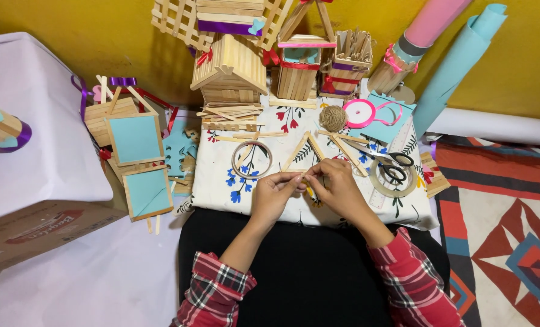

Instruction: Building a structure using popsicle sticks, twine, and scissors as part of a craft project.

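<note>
— What are we holding just now?

— We are pinching a craft stick (pixel 302 177) between both hands. Our left hand (pixel 274 195) is closing its thumb and fingertips on the stick's left end, and our right hand (pixel 337 186) is gripping its right end, so the two hands are almost meeting over it.

— And where is that stick sitting?

— It is lying level between our fingertips, just above the floral cloth (pixel 221 181), at the foot of a stick triangle (pixel 305 149) that is reaching away from our hands.

— What are we seeing beyond the fingers?

— Just past our left hand a clear tape ring (pixel 251 159) is resting on the cloth. Farther ahead, a ball of twine (pixel 333 118) is sitting beside a spool of pink ribbon (pixel 360 112). Behind those, a little stick house (pixel 229 71) is standing against the yellow wall.

— And off to the right hand's side?

— Scissors (pixel 388 162) are lying near our right hand, their black handles overlapping a wider tape roll (pixel 393 179), with a clear ruler (pixel 390 181) under them. Past that, a small stack of sticks (pixel 433 175) is sitting at the cloth's edge.

— On the left hand's side?

— Well apart from our left hand, two wooden frames with light blue panels (pixel 138 158) are lying one below the other, near a cardboard box (pixel 39 227).

— Our sleeves?

— We are wearing red plaid sleeves (pixel 215 293), and our forearms are crossing a black surface (pixel 306 266).
</note>
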